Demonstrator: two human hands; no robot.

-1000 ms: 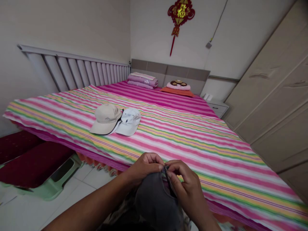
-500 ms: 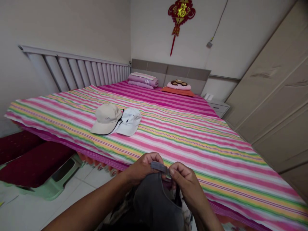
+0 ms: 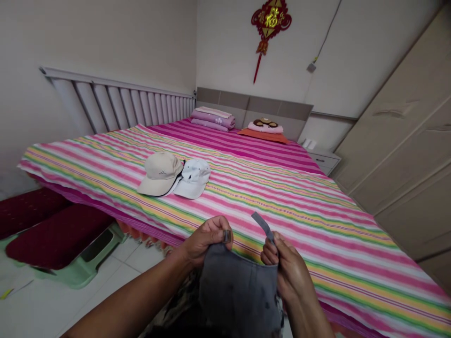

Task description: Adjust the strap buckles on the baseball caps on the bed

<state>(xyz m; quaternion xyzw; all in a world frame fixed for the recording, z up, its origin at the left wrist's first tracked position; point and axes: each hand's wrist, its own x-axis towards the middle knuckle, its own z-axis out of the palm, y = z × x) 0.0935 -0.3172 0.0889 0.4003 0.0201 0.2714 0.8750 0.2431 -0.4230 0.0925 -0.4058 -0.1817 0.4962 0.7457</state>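
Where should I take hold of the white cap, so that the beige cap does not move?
Pinch the brim of the white cap from the near side, with your thumb under its front edge. The brim points toward you and lies flat on the bed, so it is free, while the cap's left side lies against the beige cap.

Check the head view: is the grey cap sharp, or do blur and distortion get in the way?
In the head view, the grey cap looks dim and shadowed but fairly sharp, without strong glare; wide-angle distortion bends the slatted bed rail and wardrobe near the edges.
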